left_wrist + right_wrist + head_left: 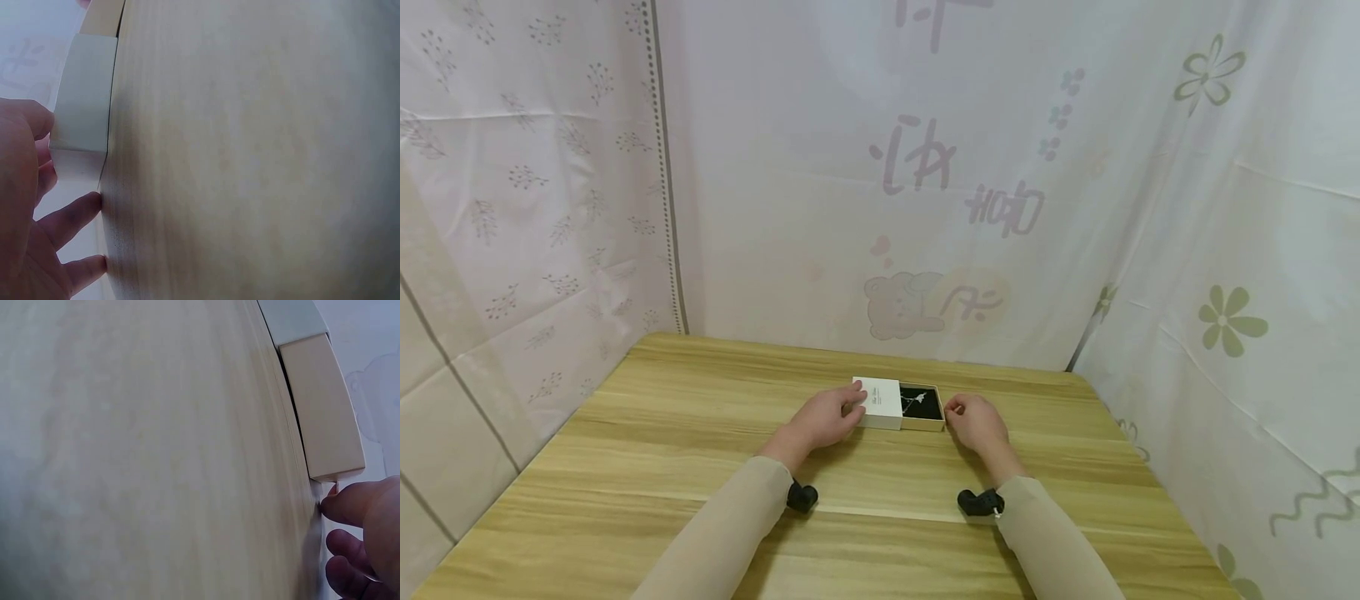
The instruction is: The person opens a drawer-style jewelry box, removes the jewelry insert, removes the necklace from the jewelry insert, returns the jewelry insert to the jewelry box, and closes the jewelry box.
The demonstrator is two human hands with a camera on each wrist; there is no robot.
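A small white jewelry box point(880, 402) with printed lettering lies on the table, its inner drawer point(937, 414) drawn partly out to the right. On the drawer's black lining sits a silver necklace point(919, 399) with a pale pendant. My left hand point(830, 414) holds the white sleeve point(86, 94) at its left end, thumb along the near side, while two other fingers touch the tabletop. At the drawer's right end my right hand point(978, 423) has thumb and forefinger pinched together, seemingly on a small pull tab; the fingertips largely hide it. The remaining fingers of that hand are curled.
The wood-grain table point(880, 542) spreads around the box on all sides. Printed curtains point(790, 208) hang behind it and along both sides. A black wrist device point(802, 497) is strapped on each forearm.
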